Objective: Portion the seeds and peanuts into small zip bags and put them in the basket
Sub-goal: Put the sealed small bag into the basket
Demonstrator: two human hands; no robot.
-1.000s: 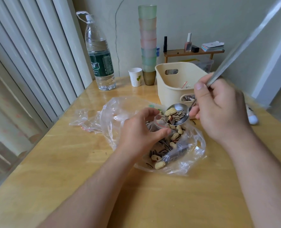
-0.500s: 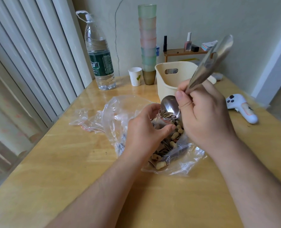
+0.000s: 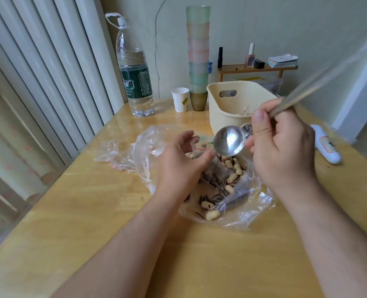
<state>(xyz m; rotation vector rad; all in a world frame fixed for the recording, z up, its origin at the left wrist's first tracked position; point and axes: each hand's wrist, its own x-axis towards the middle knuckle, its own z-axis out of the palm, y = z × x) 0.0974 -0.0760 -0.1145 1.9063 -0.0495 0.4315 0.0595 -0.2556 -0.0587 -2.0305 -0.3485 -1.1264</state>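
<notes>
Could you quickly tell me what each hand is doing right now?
Left hand: holds a small zip bag open.
Right hand: grips the spoon, its bowl empty.

Basket (image 3: 225, 117) behind big bag (image 3: 238, 214) w/ seeds & peanuts (image 3: 232, 179); bottle (image 3: 135, 78) far left.

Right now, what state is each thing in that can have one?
Left hand: fingers holding a small clear zip bag open.
Right hand: gripping a metal spoon, bowl empty.
Large clear plastic bag: open, seeds and peanuts inside.
Cream plastic basket: upright.
Clear water bottle: capped, upright.
</notes>
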